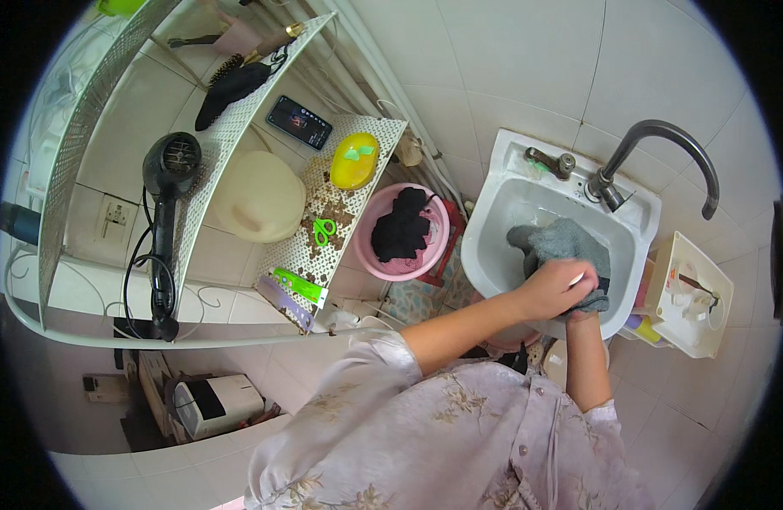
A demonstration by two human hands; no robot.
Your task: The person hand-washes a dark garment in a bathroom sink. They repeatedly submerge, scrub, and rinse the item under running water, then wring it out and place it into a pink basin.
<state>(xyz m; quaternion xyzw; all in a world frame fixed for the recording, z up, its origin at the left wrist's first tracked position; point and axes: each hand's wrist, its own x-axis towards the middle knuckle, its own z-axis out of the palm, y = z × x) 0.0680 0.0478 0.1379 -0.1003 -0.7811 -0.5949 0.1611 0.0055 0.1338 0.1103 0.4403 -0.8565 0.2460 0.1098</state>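
Note:
A wet grey knitted cloth (567,242) hangs in the white sink basin (487,255). Its near end is bunched over my right hand (581,316), so only the wrist shows and the fingers are hidden. My left hand (557,288) is closed in a fist just above, against the cloth. A small white piece (576,279), too small to name surely, shows between its fingers. Behind the basin stand a dark gooseneck faucet (669,131) and a separate metal tap (551,162). A little water lies in the basin.
A pink basin (366,255) with black and pink cloth stands left of the sink. A cream plastic caddy (691,306) is at the right. The white perforated shelf (289,255) bears a hair dryer (168,191), phone (299,121), yellow soap dish (355,169), green scissors (324,231) and toothpaste tube (299,287).

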